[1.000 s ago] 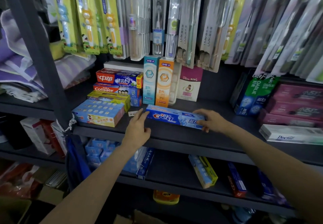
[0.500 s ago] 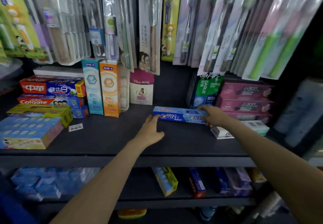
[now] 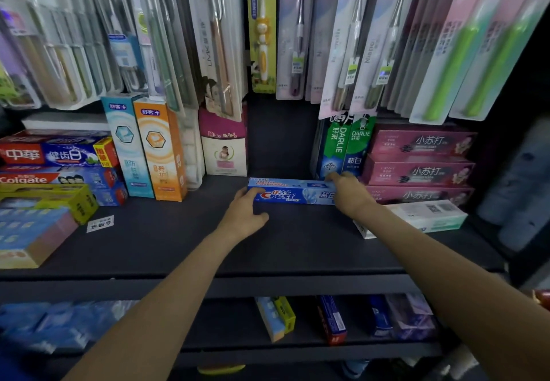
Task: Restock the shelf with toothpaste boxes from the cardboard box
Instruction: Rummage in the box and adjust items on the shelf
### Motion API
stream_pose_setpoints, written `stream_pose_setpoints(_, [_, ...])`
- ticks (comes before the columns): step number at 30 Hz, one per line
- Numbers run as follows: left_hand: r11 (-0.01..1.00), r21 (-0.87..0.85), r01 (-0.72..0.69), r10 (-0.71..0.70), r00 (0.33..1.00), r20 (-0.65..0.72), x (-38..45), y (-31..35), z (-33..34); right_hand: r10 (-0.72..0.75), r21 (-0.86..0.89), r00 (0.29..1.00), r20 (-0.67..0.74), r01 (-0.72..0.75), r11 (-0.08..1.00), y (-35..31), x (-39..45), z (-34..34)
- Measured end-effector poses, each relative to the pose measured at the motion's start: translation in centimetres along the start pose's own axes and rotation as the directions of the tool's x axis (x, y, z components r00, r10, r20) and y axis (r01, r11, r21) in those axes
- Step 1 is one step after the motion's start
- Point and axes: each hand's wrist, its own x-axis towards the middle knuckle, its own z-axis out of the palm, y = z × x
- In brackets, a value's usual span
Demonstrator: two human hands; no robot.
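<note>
Step in hand: setting the blue Crest toothpaste box in its place at the far side of the dark shelf.
Box position: it lies flat and lengthwise, between the pink-topped kids' box on the left and the green Darlie boxes on the right.
Left hand: fingers curled around the left end of the box, gripping it.
Right hand: fingers bent over the right end, holding it.
Good way, in my judgement: push both ends equally so the box stays parallel to the shelf edge, label to the front.
Risk: the right end is just beside the Darlie boxes and the pink stack; too strong a push may tip the upright ones.
</note>
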Motion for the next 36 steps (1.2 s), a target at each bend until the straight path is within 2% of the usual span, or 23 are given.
stream_pose_setpoints(3, [1.0, -0.013, 0.017, -0.017, 0.999, -0.046, 0.0, -0.2, 0.1, -0.005, 0.035, 1.0, -0.012, 0.006, 0.999, -0.3, 0.0, -0.1])
stream_pose_setpoints(7, [0.996, -0.047, 0.079, -0.086, 0.981, -0.173, -0.1, -1.3, -0.8, -0.105, 0.149, 0.994, 0.017, 0.102, 0.984, -1.8, -0.3, -0.3])
stream_pose_setpoints(11, [0.988, -0.055, 0.143, -0.152, 0.953, -0.261, 0.1, -2.7, -2.3, -0.161, 0.179, 0.987, 0.025, 0.154, 0.972, -4.5, 0.5, 0.2])
stream_pose_setpoints(14, [0.985, -0.047, 0.164, -0.171, 0.955, -0.243, 0.7, -3.4, -3.1, -0.14, 0.13, 0.99, 0.004, 0.139, 0.982, -6.0, 1.8, 0.7])
stream_pose_setpoints(18, [0.993, -0.003, 0.116, -0.115, 0.98, -0.16, 1.7, -3.8, -3.4, -0.08, 0.086, 0.997, 0.017, 0.078, 0.993, -6.7, 3.4, 0.9])
stream_pose_setpoints(23, [0.985, 0.021, 0.171, -0.166, 0.974, -0.153, 3.4, -4.1, -3.7, -0.142, 0.074, 0.985, 0.1, 0.135, 0.988, -7.5, 4.6, 1.3])
stream_pose_setpoints(27, [0.983, 0.085, 0.164, -0.151, 0.978, -0.143, 3.3, -4.2, -3.4, -0.11, 0.101, 0.99, 0.087, 0.101, 0.99, -7.9, 4.8, 1.8])
stream_pose_setpoints(29, [0.985, 0.097, 0.14, -0.123, 0.979, -0.163, 2.8, -4.4, -3.3, -0.106, 0.147, 0.994, 0.025, 0.101, 0.984, -8.3, 4.0, 2.0])
stream_pose_setpoints(32, [0.999, 0.013, 0.038, -0.033, 0.96, -0.279, 1.1, -4.2, -3.5, -0.164, 0.303, 0.965, -0.207, 0.222, 0.927, -9.3, 1.0, 2.3])
stream_pose_setpoints(34, [0.987, -0.101, -0.125, 0.073, 0.907, -0.414, -2.0, -3.9, -3.4, -0.254, 0.395, 0.904, -0.344, 0.384, 0.834, -10.3, -2.3, 2.5])
stream_pose_setpoints(36, [0.943, -0.096, -0.319, 0.219, 0.812, -0.541, -7.0, -3.8, -2.9, -0.391, 0.416, 0.812, -0.433, 0.565, 0.713, -11.5, -6.7, 2.9])
